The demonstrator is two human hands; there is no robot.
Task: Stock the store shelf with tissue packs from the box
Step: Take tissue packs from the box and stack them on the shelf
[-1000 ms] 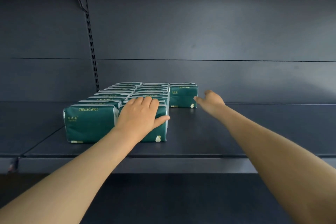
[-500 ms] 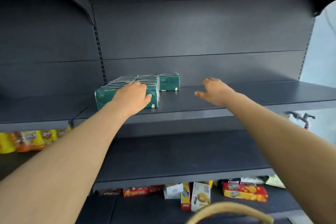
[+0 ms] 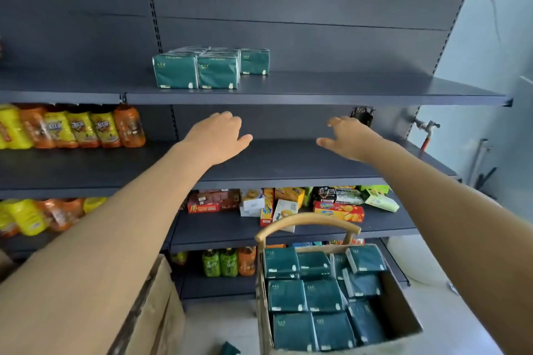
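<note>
We had pulled both hands back from the top shelf (image 3: 360,89). 1 second earlier, our left hand (image 3: 217,135) pressed the front pack and our right hand (image 3: 350,138) reached beside the row. Now both hovered lower, fingers loose and spread, holding nothing. The shelved tissue packs (image 3: 199,69) stood in 2 rows, with 1 more at the back right. Many packs (image 3: 311,297) remained in the box (image 3: 402,308) below, so another pickup seemed due.
</note>
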